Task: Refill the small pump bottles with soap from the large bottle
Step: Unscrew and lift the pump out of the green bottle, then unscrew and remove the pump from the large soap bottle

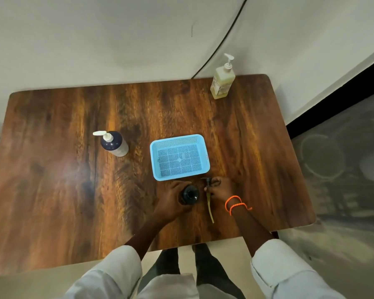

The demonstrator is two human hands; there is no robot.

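Small black bottle (190, 194): upright on the wooden table (73, 169) near the front edge, mouth uncovered, just in front of the blue basket (179, 157).
Left hand (173, 199): fingers curled around the black bottle's side, gripping it.
Right hand (219, 188): fingers pinched on the black pump head (207, 181), held just right of the bottle; its yellowish dip tube (209, 207) hangs toward the table's front edge. Orange cords (235, 204) circle the wrist.
Dark pump bottle (115, 143): white pump on, standing left of the basket, well apart from the hands.
Large bottle (222, 79): pale yellow soap, white pump, at the far right corner by the wall.
Basket: mesh floor, between the two hands and the far bottles.
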